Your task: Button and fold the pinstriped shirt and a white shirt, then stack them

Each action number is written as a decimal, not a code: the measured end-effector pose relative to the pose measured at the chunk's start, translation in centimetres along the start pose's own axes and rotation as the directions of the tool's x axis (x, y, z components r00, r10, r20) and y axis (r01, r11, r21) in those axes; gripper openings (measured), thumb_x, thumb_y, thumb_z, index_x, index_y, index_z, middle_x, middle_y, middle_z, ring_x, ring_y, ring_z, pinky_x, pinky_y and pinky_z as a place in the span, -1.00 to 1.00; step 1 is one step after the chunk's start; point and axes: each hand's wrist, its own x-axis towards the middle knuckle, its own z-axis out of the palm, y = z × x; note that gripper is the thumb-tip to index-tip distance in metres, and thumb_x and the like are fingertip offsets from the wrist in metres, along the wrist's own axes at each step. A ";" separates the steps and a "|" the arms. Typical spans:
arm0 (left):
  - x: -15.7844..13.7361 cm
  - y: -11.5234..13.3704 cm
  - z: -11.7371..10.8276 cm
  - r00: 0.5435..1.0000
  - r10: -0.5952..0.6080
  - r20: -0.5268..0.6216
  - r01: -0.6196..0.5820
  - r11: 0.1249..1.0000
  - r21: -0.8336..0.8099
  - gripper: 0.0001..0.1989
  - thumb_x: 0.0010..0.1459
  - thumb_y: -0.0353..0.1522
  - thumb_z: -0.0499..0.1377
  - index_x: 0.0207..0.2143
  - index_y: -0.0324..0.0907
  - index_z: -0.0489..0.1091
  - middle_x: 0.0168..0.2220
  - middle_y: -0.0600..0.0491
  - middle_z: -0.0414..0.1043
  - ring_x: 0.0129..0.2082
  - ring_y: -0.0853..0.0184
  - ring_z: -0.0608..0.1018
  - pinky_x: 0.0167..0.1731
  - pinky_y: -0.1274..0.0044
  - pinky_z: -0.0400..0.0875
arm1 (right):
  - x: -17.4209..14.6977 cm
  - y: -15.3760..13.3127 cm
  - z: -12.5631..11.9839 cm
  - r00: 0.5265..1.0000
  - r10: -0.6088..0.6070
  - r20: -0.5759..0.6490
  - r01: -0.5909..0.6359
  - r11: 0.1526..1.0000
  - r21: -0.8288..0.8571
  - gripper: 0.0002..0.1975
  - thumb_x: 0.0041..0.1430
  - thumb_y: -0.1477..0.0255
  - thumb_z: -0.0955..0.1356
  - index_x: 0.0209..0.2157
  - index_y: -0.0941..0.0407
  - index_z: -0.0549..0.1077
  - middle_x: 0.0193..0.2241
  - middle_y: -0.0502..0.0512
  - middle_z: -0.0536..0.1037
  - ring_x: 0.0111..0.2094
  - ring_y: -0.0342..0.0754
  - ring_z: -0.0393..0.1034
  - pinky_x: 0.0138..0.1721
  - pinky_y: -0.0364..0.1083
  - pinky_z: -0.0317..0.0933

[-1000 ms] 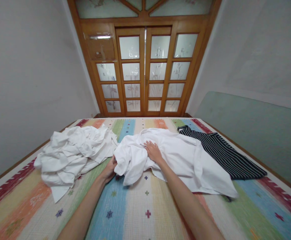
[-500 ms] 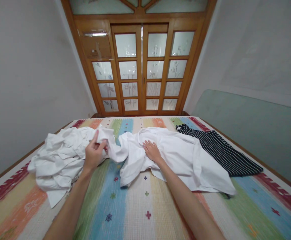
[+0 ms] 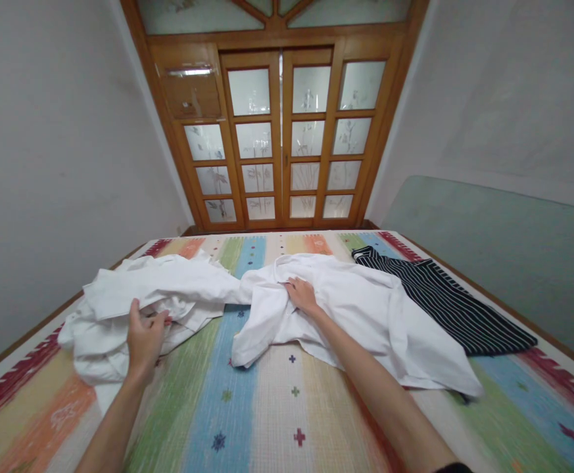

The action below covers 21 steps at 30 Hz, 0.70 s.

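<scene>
A white long-sleeved shirt (image 3: 356,309) lies spread across the bed, with one sleeve (image 3: 178,282) drawn out to the left over a crumpled pile of white cloth (image 3: 96,348). At the sleeve's lower edge is my left hand (image 3: 144,338), its thumb and index finger bent around the fabric; the other fingertips are mostly hidden. My right hand (image 3: 301,295) rests on the shirt near its upper left part, fingers bent together against the cloth and holding it.
A folded black-and-white striped garment (image 3: 444,302) lies to the right, partly behind the shirt. Under everything is a colourful striped bed cover (image 3: 267,420). A pale green board (image 3: 503,243) stands along the right side, and wooden glazed doors (image 3: 281,144) are beyond the bed.
My left hand has moved left and nearer, and the bunched sleeve now stretches flat over the white pile. My right hand stays on the shirt, its fingers more bent.
</scene>
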 end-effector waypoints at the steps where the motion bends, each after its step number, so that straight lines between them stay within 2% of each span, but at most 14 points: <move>1: -1.2 -0.5 0.1 0.999 -0.001 0.038 0.002 1.000 -0.019 -0.24 -0.08 -0.29 0.28 0.19 -0.24 0.16 -0.25 0.02 0.48 -0.44 0.33 0.54 -0.33 0.47 0.49 | 0.5 -0.1 0.0 1.000 -0.008 -0.010 0.009 1.000 0.009 -0.66 0.30 0.37 0.20 -0.02 0.05 0.51 0.00 0.11 0.54 0.10 0.00 0.32 0.10 -0.04 0.09; 3: -3.3 -1.2 0.5 0.997 0.054 0.055 -0.051 0.997 -0.057 -0.29 -0.05 -0.23 0.24 0.17 -0.20 0.17 -0.06 -0.08 0.38 -0.37 0.35 0.52 -0.31 0.47 0.48 | 1.9 -0.2 -0.2 1.000 -0.013 -0.025 0.014 1.000 0.028 -0.70 0.29 0.37 0.22 -0.10 0.03 0.55 -0.09 0.07 0.59 -0.02 -0.04 0.41 -0.03 -0.13 0.16; 4: -4.3 -1.5 0.8 0.995 0.081 0.064 -0.077 0.996 -0.053 -0.33 -0.04 -0.22 0.21 0.14 -0.20 0.19 -0.05 -0.09 0.35 -0.37 0.35 0.51 -0.32 0.47 0.48 | 2.6 -0.2 -0.3 0.999 -0.003 -0.035 0.004 0.999 0.033 -0.70 0.30 0.37 0.21 -0.12 0.04 0.55 -0.12 0.07 0.60 -0.07 -0.05 0.43 -0.09 -0.17 0.18; 8: -6.2 -1.9 2.0 0.976 0.176 0.128 -0.181 0.983 0.028 -0.43 -0.05 -0.25 0.19 0.04 -0.21 0.23 -0.21 0.00 0.29 -0.42 0.34 0.47 -0.33 0.41 0.49 | 5.8 0.3 -0.9 0.992 0.094 -0.089 -0.094 0.996 0.003 -0.53 0.39 0.35 0.05 -0.18 0.13 0.55 -0.23 0.17 0.61 -0.21 -0.04 0.46 -0.27 -0.18 0.19; 10: -6.2 -2.0 2.2 0.976 0.174 0.134 -0.177 0.984 0.011 -0.48 -0.04 -0.26 0.18 0.00 -0.20 0.22 -0.20 0.01 0.26 -0.39 0.33 0.48 -0.34 0.40 0.49 | 6.7 0.8 -1.0 0.984 0.125 -0.124 -0.130 0.991 -0.029 -0.52 0.38 0.36 0.05 -0.22 0.17 0.54 -0.25 0.24 0.59 -0.19 0.00 0.43 -0.24 -0.14 0.18; 14: -5.9 -2.4 2.1 0.989 0.110 0.099 -0.106 0.993 -0.046 -0.58 -0.04 -0.24 0.18 -0.11 -0.16 0.20 -0.28 0.07 0.27 -0.39 0.31 0.48 -0.39 0.43 0.46 | 6.8 1.9 -0.6 0.977 0.073 -0.199 -0.096 0.989 -0.113 -0.73 0.28 0.44 0.21 -0.19 0.21 0.51 -0.12 0.31 0.51 -0.04 0.09 0.31 -0.08 -0.07 0.12; 17: -6.1 -2.5 1.9 0.986 0.153 0.070 -0.157 0.987 0.047 -0.71 0.00 -0.21 0.18 -0.28 -0.12 0.20 -0.42 0.14 0.24 -0.43 0.30 0.43 -0.36 0.42 0.43 | 6.3 2.5 0.1 0.972 -0.001 -0.234 -0.040 0.984 -0.172 -0.74 0.23 0.46 0.25 -0.09 0.18 0.45 -0.08 0.28 0.46 -0.02 0.09 0.25 -0.05 -0.06 0.09; 19: -6.3 -2.2 2.1 0.956 0.225 0.188 -0.248 0.962 0.113 -0.81 0.07 -0.20 0.12 -0.38 -0.10 0.21 -0.46 0.13 0.26 -0.46 0.29 0.41 -0.35 0.41 0.41 | 6.2 2.7 0.3 0.970 -0.028 -0.242 -0.023 0.979 -0.205 -0.75 0.23 0.47 0.24 -0.10 0.18 0.45 -0.10 0.27 0.47 -0.04 0.10 0.25 -0.06 -0.05 0.10; 21: -6.6 -1.8 2.6 0.867 0.304 0.394 -0.384 0.913 0.139 -0.83 0.11 -0.20 0.08 -0.43 -0.10 0.26 -0.45 0.07 0.32 -0.41 0.24 0.43 -0.31 0.38 0.40 | 6.2 2.7 0.4 0.970 -0.046 -0.239 -0.011 0.972 -0.233 -0.77 0.23 0.47 0.23 -0.14 0.17 0.45 -0.12 0.27 0.47 -0.05 0.10 0.25 -0.07 -0.04 0.10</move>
